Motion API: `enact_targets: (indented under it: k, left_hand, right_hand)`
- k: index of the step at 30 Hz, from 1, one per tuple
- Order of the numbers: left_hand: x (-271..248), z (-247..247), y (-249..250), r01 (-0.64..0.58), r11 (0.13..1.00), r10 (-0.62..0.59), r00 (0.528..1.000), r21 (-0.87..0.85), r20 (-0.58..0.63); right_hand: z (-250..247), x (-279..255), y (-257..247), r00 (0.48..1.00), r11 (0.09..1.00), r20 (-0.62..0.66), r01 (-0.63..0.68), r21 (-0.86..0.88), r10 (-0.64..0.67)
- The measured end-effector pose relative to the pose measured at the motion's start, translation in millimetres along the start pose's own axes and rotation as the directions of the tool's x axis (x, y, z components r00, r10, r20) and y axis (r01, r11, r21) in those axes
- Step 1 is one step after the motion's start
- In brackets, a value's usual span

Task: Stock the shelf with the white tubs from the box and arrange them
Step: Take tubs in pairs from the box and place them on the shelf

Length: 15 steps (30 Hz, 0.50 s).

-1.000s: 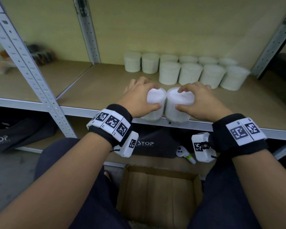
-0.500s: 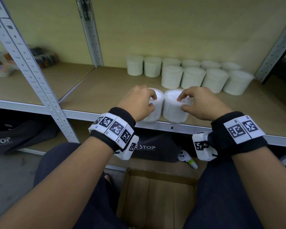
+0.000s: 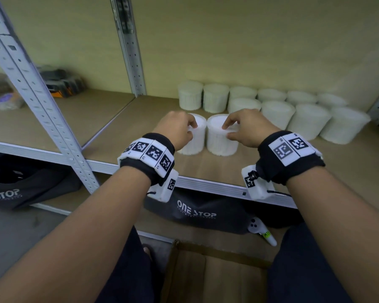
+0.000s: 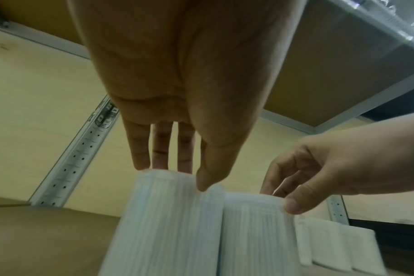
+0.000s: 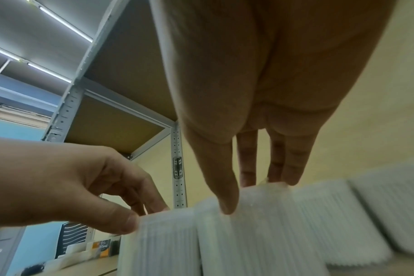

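Two white ribbed tubs stand side by side on the wooden shelf (image 3: 140,127), a little in from its front edge. My left hand (image 3: 190,129) pinches the top rim of the left tub (image 3: 197,143), thumb on the near side and fingers on the far side. In the same way my right hand (image 3: 227,131) pinches the rim of the right tub (image 3: 221,145). The left wrist view shows the left tub (image 4: 168,214) under my left hand (image 4: 182,175). In the right wrist view the right tub (image 5: 260,227) sits under my right hand (image 5: 248,196). Two rows of several tubs (image 3: 278,110) stand at the back right.
The cardboard box (image 3: 217,276) lies open between my knees below the shelf. A grey metal upright (image 3: 42,101) stands at the left, with clutter (image 3: 61,84) on the shelf beyond it. Black bags (image 3: 197,213) and a white controller (image 3: 260,232) lie on the lower level.
Both tubs have slid from the shelf's front edge further in. My hands went from wrapping the tubs' sides to pinching their top rims.
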<state>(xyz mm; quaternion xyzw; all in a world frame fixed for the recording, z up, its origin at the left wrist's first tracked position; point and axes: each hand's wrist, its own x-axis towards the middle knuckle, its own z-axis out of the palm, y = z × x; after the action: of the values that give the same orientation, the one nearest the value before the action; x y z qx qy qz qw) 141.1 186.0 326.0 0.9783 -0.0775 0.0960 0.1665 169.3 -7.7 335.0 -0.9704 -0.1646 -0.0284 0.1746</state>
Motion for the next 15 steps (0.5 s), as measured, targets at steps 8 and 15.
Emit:
enact_targets:
  k: [8,15]
  left_hand:
    - [50,6,-26,0.047,0.999,-0.047,0.999,-0.012,-0.017]
    - [88,11,-41,0.075,0.996,-0.075,0.997,-0.040,-0.008]
  right_hand:
    - [9,57,-3,1.000,1.000,-0.008,-0.005,0.028,0.005]
    - [15,93,3,1.000,0.999,-0.005,-0.005,0.045,0.006]
